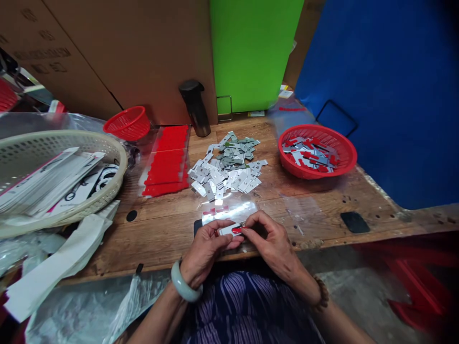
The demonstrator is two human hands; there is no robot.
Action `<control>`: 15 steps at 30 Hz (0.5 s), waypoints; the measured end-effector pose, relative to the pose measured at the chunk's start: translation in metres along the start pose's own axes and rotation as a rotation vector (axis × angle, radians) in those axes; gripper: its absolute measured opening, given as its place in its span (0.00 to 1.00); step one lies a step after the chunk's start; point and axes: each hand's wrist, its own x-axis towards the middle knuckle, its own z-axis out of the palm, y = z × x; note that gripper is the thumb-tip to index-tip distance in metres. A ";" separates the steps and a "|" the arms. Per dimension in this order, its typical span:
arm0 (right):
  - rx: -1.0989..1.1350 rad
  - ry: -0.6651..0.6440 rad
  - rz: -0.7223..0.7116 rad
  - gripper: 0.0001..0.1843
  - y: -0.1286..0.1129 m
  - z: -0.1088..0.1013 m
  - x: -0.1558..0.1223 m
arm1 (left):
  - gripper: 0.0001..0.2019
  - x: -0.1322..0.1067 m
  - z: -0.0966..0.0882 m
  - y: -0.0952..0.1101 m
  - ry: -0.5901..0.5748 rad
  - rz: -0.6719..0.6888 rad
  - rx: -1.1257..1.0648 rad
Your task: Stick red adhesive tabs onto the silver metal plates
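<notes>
My left hand [208, 246] pinches a small silver metal plate [227, 230] at the table's near edge. My right hand [267, 236] is closed in a pinch on a small red strip [237, 231] that lies on that plate's right end. Both hands meet just over a clear plastic sheet [229, 211] with red marks on it. Beyond the sheet lies a heap of several silver metal plates [227, 167]. Left of the heap sits a sheet of red strips [167, 160].
A red basket [349, 153] at right holds plates with red strips. A small red basket [128, 123] and a black cylinder [195, 107] stand at the back. A cream basket [114, 157] of printed cards sits left, white paper [60, 263] below it. A black pad [355, 222] lies right.
</notes>
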 end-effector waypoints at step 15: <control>0.000 -0.020 0.009 0.05 0.006 0.003 -0.001 | 0.19 0.003 -0.001 -0.001 0.010 0.005 0.024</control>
